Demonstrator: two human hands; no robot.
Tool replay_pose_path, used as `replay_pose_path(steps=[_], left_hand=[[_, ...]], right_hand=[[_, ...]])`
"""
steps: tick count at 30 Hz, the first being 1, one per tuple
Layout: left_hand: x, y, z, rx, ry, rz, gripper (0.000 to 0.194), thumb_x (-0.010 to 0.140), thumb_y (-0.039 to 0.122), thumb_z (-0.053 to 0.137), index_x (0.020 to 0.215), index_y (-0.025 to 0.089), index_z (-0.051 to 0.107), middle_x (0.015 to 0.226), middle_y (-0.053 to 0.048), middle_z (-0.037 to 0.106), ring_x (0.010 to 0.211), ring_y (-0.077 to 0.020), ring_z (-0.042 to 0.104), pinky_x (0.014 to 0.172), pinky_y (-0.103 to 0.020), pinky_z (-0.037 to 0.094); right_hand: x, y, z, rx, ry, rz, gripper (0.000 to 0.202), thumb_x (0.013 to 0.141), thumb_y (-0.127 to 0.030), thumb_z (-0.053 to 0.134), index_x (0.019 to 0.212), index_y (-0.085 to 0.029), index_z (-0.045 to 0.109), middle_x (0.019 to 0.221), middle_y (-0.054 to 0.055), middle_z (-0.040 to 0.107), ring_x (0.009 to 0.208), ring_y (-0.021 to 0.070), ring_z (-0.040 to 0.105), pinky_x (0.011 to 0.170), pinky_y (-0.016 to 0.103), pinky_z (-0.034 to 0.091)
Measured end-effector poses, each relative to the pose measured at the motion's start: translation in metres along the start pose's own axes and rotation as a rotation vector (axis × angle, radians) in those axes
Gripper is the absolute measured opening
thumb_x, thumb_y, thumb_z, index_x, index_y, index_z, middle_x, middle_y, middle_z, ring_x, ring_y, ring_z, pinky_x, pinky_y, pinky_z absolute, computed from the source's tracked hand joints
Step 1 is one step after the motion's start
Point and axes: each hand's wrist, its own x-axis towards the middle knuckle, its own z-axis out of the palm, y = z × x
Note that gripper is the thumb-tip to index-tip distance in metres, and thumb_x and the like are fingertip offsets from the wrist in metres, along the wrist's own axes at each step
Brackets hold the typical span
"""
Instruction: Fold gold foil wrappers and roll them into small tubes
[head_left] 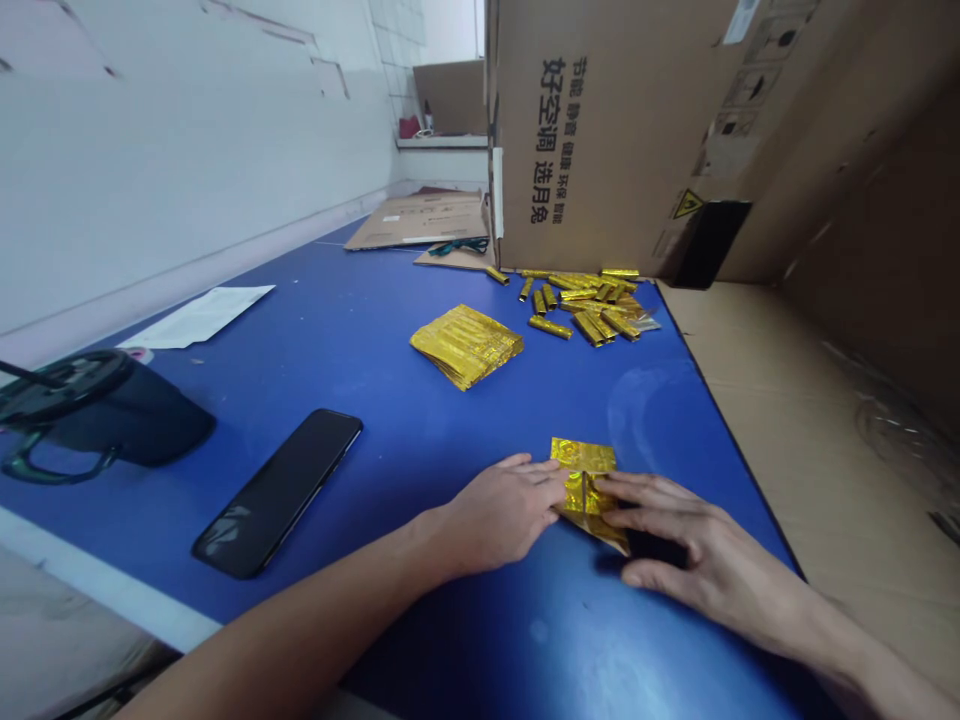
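A sheet of gold foil paper (585, 460) lies on the blue tabletop, its sides folded in so that a narrow seam runs down the middle. From the left, my left hand (510, 508) rests its outstretched fingers on the sheet's edge. The fingertips of my right hand (667, 530) touch the opposite side, with the fingers apart and the thumb down near the table. Neither hand grips the paper. Farther back sits a fanned stack of flat gold foil sheets (466, 345). Several small folded gold foil tubes (592, 325) lie in a loose pile behind, to the right.
On the left are a black phone (277, 490) and a dark lidded mug (142, 410) with a straw. A white paper (202, 315) lies near the wall. A large cardboard box (600, 130) stands behind the tubes, and more cardboard (757, 360) borders the table's right edge.
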Motion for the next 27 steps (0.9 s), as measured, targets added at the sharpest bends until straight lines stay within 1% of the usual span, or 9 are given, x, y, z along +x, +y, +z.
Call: replay_pose_path(steps=[3,6,8,10,12,16,19,22,27], left_hand=[[-0.001,0.0,0.0,-0.008,0.001,-0.002,0.013,0.082,0.018,0.043,0.09,0.016,0.052,0.115,-0.007,0.053,0.113,-0.0148,0.043,0.097,-0.03,0.026],[-0.001,0.001,-0.001,-0.013,0.001,-0.003,0.013,0.081,0.019,0.044,0.091,0.016,0.053,0.114,-0.008,0.054,0.113,-0.015,0.043,0.097,-0.031,0.026],[0.0,0.001,-0.001,-0.015,-0.002,-0.004,0.014,0.081,0.019,0.045,0.093,0.016,0.052,0.116,-0.008,0.053,0.113,-0.0155,0.042,0.097,-0.032,0.026],[-0.001,0.001,-0.002,-0.018,-0.008,-0.005,0.016,0.081,0.019,0.045,0.094,0.015,0.052,0.117,-0.008,0.052,0.113,-0.0161,0.043,0.097,-0.032,0.027],[-0.001,0.001,-0.002,-0.022,-0.009,-0.006,0.016,0.081,0.019,0.045,0.095,0.016,0.052,0.117,-0.008,0.052,0.113,-0.0163,0.042,0.097,-0.032,0.026],[-0.001,0.001,-0.003,-0.049,0.007,-0.02,0.017,0.081,0.021,0.047,0.096,0.015,0.052,0.117,-0.008,0.052,0.112,-0.0167,0.043,0.097,-0.032,0.026],[0.0,0.001,-0.004,-0.093,0.027,-0.043,0.015,0.081,0.024,0.047,0.091,0.015,0.052,0.114,-0.007,0.054,0.108,-0.0165,0.046,0.096,-0.031,0.028],[0.001,0.002,-0.004,-0.135,0.063,-0.067,0.012,0.082,0.023,0.045,0.089,0.016,0.052,0.109,-0.005,0.056,0.104,-0.0151,0.049,0.094,-0.03,0.029],[0.002,0.002,0.001,-0.164,0.104,-0.119,0.013,0.083,0.024,0.045,0.086,0.015,0.054,0.107,-0.006,0.057,0.104,-0.0158,0.048,0.092,-0.029,0.031]], right_hand=[[0.0,-0.002,0.001,-0.149,-0.007,-0.03,0.029,0.077,-0.036,0.053,0.102,-0.024,0.06,0.107,0.009,0.056,0.099,0.0231,0.051,0.082,0.041,0.045],[0.001,-0.007,0.004,-0.23,0.047,-0.066,0.022,0.081,-0.027,0.046,0.096,-0.024,0.063,0.096,0.009,0.059,0.09,0.0216,0.054,0.075,0.039,0.047],[0.003,-0.008,0.006,-0.275,0.109,-0.108,0.022,0.081,-0.024,0.046,0.093,-0.025,0.064,0.105,0.009,0.057,0.101,0.0241,0.05,0.083,0.045,0.042],[0.003,-0.006,0.008,-0.296,0.142,-0.133,0.022,0.08,-0.023,0.046,0.095,-0.026,0.063,0.118,0.007,0.052,0.113,0.026,0.041,0.091,0.05,0.033],[0.003,-0.003,0.01,-0.272,0.121,-0.132,0.025,0.081,-0.023,0.045,0.101,-0.026,0.06,0.121,0.006,0.051,0.116,0.0236,0.04,0.096,0.052,0.028],[0.001,0.005,0.012,-0.16,0.058,-0.065,0.026,0.084,-0.025,0.042,0.108,-0.025,0.054,0.108,0.004,0.061,0.103,0.0171,0.052,0.098,0.048,0.027],[0.002,0.005,0.01,-0.058,0.066,0.023,0.023,0.085,-0.027,0.042,0.102,-0.025,0.056,0.104,0.003,0.063,0.099,0.017,0.055,0.097,0.047,0.03],[0.004,0.002,0.009,0.067,0.104,0.1,0.02,0.085,-0.028,0.041,0.094,-0.024,0.059,0.1,0.003,0.063,0.095,0.0173,0.056,0.092,0.042,0.037],[0.008,0.001,0.012,0.185,0.167,0.133,0.019,0.085,-0.028,0.041,0.087,-0.022,0.058,0.094,0.005,0.062,0.091,0.0179,0.055,0.081,0.034,0.044]])
